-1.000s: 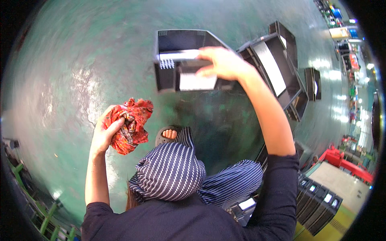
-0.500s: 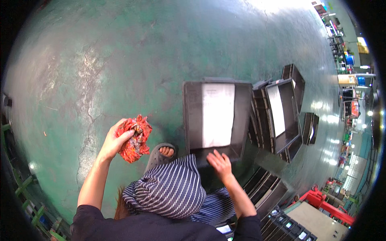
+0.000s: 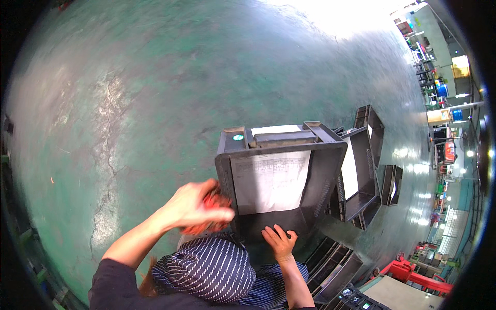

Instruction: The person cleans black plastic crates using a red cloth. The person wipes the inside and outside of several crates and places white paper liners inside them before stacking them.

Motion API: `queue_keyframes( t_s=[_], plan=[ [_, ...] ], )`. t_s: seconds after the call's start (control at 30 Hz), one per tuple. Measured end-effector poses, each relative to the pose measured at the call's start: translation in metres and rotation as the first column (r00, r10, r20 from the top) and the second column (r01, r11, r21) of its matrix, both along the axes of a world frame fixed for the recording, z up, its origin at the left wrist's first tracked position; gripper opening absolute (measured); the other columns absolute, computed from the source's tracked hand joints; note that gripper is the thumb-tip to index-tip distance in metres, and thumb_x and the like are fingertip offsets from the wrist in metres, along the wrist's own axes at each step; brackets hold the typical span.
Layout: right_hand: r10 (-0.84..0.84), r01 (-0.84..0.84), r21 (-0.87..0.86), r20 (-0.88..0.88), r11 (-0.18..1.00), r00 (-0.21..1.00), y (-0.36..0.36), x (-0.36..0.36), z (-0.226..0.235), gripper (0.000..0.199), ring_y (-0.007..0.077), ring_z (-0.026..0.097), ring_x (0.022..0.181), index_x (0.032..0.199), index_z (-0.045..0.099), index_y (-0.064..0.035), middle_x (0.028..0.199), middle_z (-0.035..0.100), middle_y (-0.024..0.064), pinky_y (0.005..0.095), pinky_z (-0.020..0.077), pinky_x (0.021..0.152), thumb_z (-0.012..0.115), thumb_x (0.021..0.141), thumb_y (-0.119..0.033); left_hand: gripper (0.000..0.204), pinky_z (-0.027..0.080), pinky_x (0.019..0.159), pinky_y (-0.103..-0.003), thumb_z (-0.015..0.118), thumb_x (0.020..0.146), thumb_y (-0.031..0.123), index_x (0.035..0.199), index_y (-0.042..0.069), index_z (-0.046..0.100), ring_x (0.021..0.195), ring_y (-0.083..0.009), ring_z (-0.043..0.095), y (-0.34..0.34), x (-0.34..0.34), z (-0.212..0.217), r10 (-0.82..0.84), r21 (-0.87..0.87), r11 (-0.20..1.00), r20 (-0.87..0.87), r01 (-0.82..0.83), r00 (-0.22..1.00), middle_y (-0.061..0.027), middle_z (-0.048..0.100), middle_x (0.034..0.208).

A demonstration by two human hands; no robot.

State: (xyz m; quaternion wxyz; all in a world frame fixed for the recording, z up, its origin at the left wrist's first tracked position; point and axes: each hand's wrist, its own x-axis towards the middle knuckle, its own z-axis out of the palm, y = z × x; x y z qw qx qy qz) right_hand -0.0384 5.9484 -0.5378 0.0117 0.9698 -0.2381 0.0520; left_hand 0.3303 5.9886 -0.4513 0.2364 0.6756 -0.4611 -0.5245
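My left hand [image 3: 199,206] is closed around a crumpled red rag [image 3: 206,230], blurred by motion, beside the left rim of a black plastic crate [image 3: 338,155]. The crate stands tilted, its far end raised, and shows a handle and a small green-and-white round sticker. A white printed sheet of paper [image 3: 271,178] lies inside it. My right hand [image 3: 279,243] rests at the crate's near wall, fingers spread and lying flat against the inside.
To the right stand more black crates [image 3: 364,175], one with a white sheet in it. Dark crates [image 3: 336,268] lie near my right forearm. A red metal frame [image 3: 413,276] is at the lower right. The green floor [image 3: 155,103] has cracks.
My left hand has carried the red rag right, to the crate's left edge. My right hand has come down onto the near wall. The crate has tilted, exposing its far outer side.
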Motion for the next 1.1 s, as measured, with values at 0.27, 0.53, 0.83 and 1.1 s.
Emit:
queue_keyframes(
  t_s=[0.27,0.53,0.83,1.1],
  plan=[
    [-0.056,0.060,-0.067,0.051,0.996,0.997,0.000,0.016,-0.015,0.020,0.0079,0.056,0.104,0.097,0.064,-0.0268,0.107,0.062,-0.0132,0.0370,0.0283,0.086,0.067,0.077,-0.023,0.055,0.049,0.073,-0.039,0.070,0.069,0.046,0.091,-0.003,0.061,0.080,-0.0344,0.065,-0.046,-0.007,-0.034,0.394,-0.177,0.907,0.036,-0.383,0.918,-0.0216,0.065,0.081],
    [-0.108,0.109,0.000,0.040,0.994,0.993,0.001,0.014,-0.026,0.020,0.0112,0.055,0.105,0.099,0.065,-0.0272,0.111,0.061,-0.0078,0.0381,0.0316,0.081,0.060,0.081,-0.021,0.039,0.048,0.055,-0.037,0.075,0.063,0.033,0.072,0.003,0.053,0.060,-0.0289,0.060,-0.031,-0.035,-0.023,0.311,-0.354,0.892,0.025,-0.283,0.950,-0.0137,0.057,0.061],
    [-0.416,0.426,0.026,0.272,0.904,0.867,0.020,-0.017,-0.179,0.032,0.0190,0.053,0.107,0.110,0.063,-0.0284,0.111,0.059,-0.0020,0.0478,0.0317,0.087,0.053,0.081,-0.019,0.039,0.042,0.050,-0.033,0.079,0.055,0.026,0.075,0.006,0.052,0.056,-0.0247,0.054,0.006,-0.040,-0.042,-0.013,-0.778,0.622,0.096,0.084,0.995,-0.0082,0.051,0.065],
    [-0.092,0.084,0.091,0.087,0.992,0.992,0.000,0.044,-0.072,0.038,0.0162,0.053,0.111,0.116,0.059,-0.0279,0.113,0.059,-0.0030,0.0461,0.0353,0.093,0.052,0.080,-0.017,0.033,0.049,0.062,-0.029,0.073,0.074,0.018,0.094,0.001,0.054,0.067,-0.0133,0.059,-0.026,-0.015,-0.041,0.325,-0.363,0.874,-0.056,-0.323,0.944,-0.0100,0.063,0.074]
  ],
)
